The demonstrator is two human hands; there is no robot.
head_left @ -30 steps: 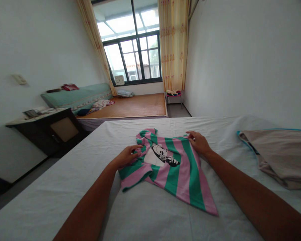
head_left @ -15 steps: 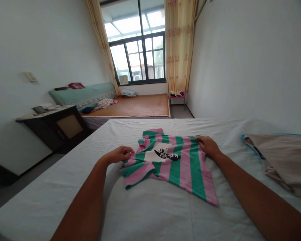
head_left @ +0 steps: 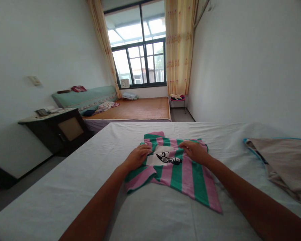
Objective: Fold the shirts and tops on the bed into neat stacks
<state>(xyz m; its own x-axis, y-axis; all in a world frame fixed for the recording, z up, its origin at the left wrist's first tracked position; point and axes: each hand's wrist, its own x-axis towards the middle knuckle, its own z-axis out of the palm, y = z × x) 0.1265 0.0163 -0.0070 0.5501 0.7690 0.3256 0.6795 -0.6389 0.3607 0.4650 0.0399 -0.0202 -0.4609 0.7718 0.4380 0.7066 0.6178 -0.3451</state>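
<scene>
A pink-and-green striped T-shirt [head_left: 175,174] lies spread on the white bed sheet [head_left: 90,174], its collar end to the left and its hem to the right. A white panel with a black print [head_left: 165,157] covers part of its front. My left hand [head_left: 137,157] rests over the collar end, fingers stretched out on the fabric. Across from it, my right hand [head_left: 195,151] reaches over the far side of the shirt with its fingers extended toward the print. Neither hand visibly grips the cloth. The near sleeve [head_left: 141,179] points toward me.
A folded greyish-brown cloth with blue edging [head_left: 286,164] lies on the right of the sheet. Beyond the bed edge stand another bed with a brown mat [head_left: 145,108], a dark cabinet [head_left: 65,130] and a small pink stool [head_left: 178,98]. A wall [head_left: 240,67] borders the right side.
Both hands have moved inward over the shirt: the left from the collar edge rightward, the right from the hem leftward. Their fingers have let go of the edges. The view has tilted slightly.
</scene>
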